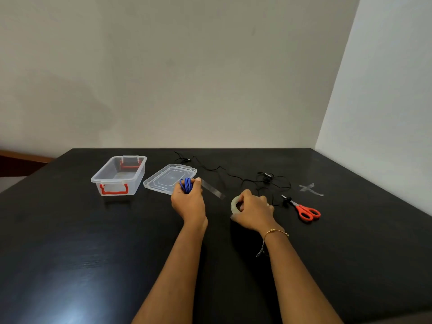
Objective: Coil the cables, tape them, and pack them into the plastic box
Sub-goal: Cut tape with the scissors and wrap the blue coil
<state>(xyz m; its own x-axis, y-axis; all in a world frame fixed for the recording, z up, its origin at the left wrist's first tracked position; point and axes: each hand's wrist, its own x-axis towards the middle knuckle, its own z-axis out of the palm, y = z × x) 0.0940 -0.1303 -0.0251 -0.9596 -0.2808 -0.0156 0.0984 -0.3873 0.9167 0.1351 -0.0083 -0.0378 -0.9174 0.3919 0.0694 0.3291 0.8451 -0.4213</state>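
Observation:
My left hand [188,199] grips a coiled blue cable [186,185] just above the near edge of the clear lid [163,180]. A strip of clear tape [212,188] runs from the coil down to the right. My right hand [253,212] holds the roll of clear tape [234,205] on the black table [93,242]. A loose black cable [236,177] lies uncoiled behind my hands. The clear plastic box [118,175] with red handles stands open at the left, nothing visible inside it.
Red-handled scissors [304,210] lie right of my right hand. A cross of tape pieces [311,189] sticks to the table further right. White walls close the back and right sides.

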